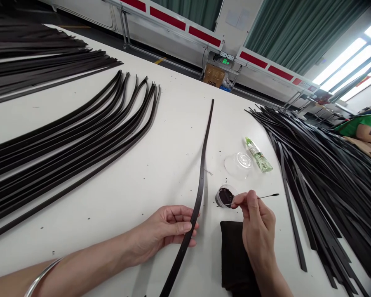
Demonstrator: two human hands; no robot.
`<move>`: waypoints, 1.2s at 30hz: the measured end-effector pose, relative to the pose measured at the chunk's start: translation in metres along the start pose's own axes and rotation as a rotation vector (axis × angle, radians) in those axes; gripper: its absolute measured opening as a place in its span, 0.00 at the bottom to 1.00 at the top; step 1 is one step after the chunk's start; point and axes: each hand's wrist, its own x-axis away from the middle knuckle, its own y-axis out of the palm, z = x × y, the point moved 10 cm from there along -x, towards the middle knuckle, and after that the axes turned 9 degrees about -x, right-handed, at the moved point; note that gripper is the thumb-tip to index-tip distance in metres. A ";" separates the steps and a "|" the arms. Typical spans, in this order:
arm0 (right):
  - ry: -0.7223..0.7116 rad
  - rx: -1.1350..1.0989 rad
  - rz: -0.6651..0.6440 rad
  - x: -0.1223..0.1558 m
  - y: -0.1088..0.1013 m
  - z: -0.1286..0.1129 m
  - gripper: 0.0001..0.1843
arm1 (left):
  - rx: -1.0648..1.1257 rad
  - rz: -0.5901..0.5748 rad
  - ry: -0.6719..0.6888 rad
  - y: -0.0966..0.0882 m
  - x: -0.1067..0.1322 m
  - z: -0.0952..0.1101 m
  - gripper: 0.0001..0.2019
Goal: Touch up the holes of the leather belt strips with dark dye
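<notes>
Black strap (200,181) pinched in closed left hand (170,229), right hand (256,222) fingers shut on swab (262,196) over dye cup (225,196)

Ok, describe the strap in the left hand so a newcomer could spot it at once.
On the white table, between the fanned row of straps at left and the tangled heap at right, one dark strap lies alone down the middle. Unlike the rest, it is pinched in the left hand.
</notes>
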 end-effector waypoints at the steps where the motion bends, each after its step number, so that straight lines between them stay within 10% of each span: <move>1: -0.030 0.048 -0.016 0.005 0.004 -0.006 0.21 | 0.007 -0.006 0.003 0.001 0.000 0.000 0.11; 11: -0.606 0.136 -0.431 0.049 0.060 -0.061 0.15 | 0.063 -0.069 0.056 0.004 -0.003 -0.001 0.10; 36: -0.752 0.275 -0.430 0.061 0.077 -0.076 0.12 | 0.005 -0.099 0.079 0.010 -0.001 0.004 0.09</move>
